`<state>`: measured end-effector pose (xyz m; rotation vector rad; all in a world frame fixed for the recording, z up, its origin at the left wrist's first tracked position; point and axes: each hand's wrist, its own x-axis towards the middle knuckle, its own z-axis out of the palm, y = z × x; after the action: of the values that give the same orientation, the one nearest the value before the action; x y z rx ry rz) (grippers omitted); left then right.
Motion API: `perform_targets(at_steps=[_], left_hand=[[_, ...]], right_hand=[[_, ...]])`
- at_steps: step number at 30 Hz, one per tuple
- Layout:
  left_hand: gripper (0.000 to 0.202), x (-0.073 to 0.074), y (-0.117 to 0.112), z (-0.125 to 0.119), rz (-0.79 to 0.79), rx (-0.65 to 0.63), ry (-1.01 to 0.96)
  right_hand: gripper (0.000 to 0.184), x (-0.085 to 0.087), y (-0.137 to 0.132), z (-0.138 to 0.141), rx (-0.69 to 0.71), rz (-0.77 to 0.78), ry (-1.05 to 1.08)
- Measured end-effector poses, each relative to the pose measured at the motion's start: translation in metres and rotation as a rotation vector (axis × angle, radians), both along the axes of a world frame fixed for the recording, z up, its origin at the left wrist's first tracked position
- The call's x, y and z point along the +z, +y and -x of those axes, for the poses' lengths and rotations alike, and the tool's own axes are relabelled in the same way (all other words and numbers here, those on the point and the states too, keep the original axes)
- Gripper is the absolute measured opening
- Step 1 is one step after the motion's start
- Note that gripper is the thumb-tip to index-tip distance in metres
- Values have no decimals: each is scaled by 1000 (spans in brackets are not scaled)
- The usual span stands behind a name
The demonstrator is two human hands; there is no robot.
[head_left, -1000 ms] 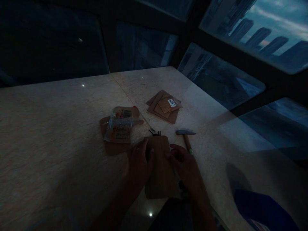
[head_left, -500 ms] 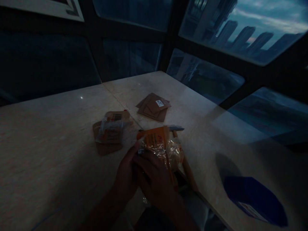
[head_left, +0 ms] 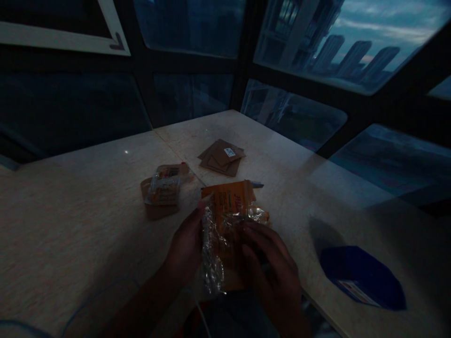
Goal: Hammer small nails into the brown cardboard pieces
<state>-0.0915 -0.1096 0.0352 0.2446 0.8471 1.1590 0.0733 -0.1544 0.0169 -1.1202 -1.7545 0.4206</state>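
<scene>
Above pale tabletop (head_left: 88, 211), crinkled clear-wrapped orange packet (head_left: 228, 204)

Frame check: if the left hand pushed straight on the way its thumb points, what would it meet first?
The left hand grips the orange packet; past that, it would likely reach the stack of brown cards, though depth is unclear.

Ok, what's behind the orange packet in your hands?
Only a grey metal tip pokes out past the upper right corner of the orange packet, on the stone table. The rest of it is covered by the packet and clear wrap.
</scene>
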Motion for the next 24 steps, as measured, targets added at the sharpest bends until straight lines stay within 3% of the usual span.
perform_targets(at_steps=[8, 24], left_hand=[[45, 3, -15, -2, -36, -33, -22], [61, 9, -36, -3, -122, -160, -21]], right_hand=[[35, -3, -26, -18, -229, -7, -53], [36, -7, -49, -27, -192, 142, -96]])
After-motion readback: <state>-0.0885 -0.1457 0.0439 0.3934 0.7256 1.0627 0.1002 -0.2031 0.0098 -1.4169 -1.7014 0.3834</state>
